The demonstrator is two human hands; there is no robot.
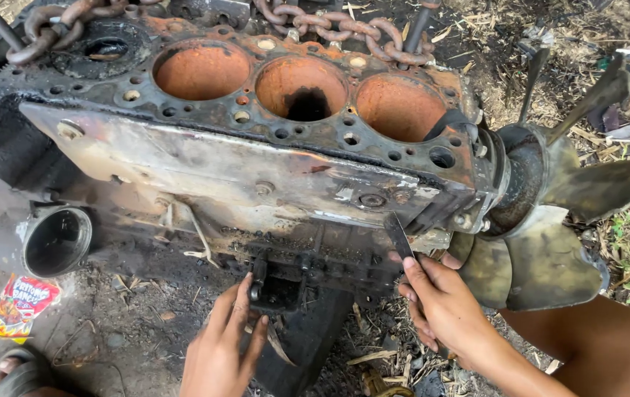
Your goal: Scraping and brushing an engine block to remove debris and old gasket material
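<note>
My right hand [443, 309] is wrapped tight round a flat dark metal tool [400, 235], index finger laid along it. Its long axis runs up and slightly left, the tip touching the lower edge of the engine block [241, 165] just beside the fan [550, 213]. The handle end is buried in my fist, so I cannot tell what kind of tool it is.

My left hand [223, 345] is half open and holds nothing, fingertips touching a small black bracket [258, 276] under the block.

The block's three rusty cylinder bores [301, 88] stand open; the middle one has a dark patch at its bottom. A black pipe stub [57, 241] at the left looks hollow. A rusty chain [351, 31] lies across the top, cut off by the frame. A red snack wrapper [19, 305] lies on the dirt.
</note>
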